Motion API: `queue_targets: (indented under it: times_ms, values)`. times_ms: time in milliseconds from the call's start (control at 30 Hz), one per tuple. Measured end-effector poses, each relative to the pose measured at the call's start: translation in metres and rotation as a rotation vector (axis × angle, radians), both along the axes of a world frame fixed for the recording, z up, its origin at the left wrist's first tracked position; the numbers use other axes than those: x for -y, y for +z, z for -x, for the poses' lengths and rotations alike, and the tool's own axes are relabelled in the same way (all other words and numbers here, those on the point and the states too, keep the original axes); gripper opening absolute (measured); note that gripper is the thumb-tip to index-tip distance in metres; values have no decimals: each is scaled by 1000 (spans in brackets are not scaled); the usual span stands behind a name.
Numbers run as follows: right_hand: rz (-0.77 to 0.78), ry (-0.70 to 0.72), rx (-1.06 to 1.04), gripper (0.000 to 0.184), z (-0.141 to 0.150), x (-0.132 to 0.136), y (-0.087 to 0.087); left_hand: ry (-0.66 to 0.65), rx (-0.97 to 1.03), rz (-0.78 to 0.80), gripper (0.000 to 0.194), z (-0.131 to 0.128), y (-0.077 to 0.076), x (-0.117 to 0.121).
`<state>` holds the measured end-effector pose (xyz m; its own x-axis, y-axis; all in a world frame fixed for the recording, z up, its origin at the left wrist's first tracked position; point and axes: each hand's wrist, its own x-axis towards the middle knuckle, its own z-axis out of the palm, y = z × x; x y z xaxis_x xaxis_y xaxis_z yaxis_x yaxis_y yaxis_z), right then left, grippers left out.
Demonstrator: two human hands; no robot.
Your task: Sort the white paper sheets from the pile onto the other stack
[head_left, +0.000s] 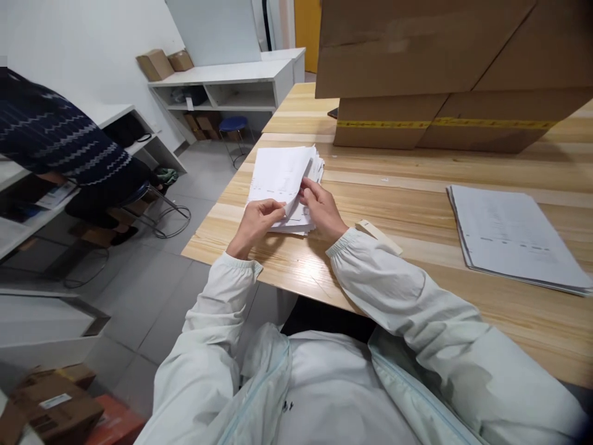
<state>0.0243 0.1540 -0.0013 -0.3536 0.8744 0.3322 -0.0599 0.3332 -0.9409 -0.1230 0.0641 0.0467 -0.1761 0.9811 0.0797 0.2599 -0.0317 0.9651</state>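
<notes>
A stack of printed paper sheets [278,170] lies near the left edge of the wooden table. Its top sheet is lifted and bent up along the right side. My left hand [259,224] pinches that sheet's lower right corner between thumb and fingers. At the sheet's raised right edge is my right hand [320,205], its fingers curled and partly behind the paper; whether they grip it is hidden. A cream-coloured, narrow flat object [378,237] rests on the table beside my right wrist.
Another paper pile [516,238] lies at the right of the table [393,179]. Large cardboard boxes [384,120] stand at the back. To the left, a person [60,136] sits on a stool by white shelving. Below left are cardboard boxes [55,402] on the floor.
</notes>
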Motion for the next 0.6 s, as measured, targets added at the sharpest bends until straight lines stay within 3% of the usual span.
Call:
queue_targets:
  times_ms: [233,400,600]
  values:
    - [-32,-18,4,44,0,15,-7,4,7,-85,41,6,-2,-24]
    - [-44,53,4,41,-3,14,-6,115,-104,-116,38,3,-1,-33]
    - [21,135,-20,47,-7,12,-7,129,-127,-139,34,3,-4,-36]
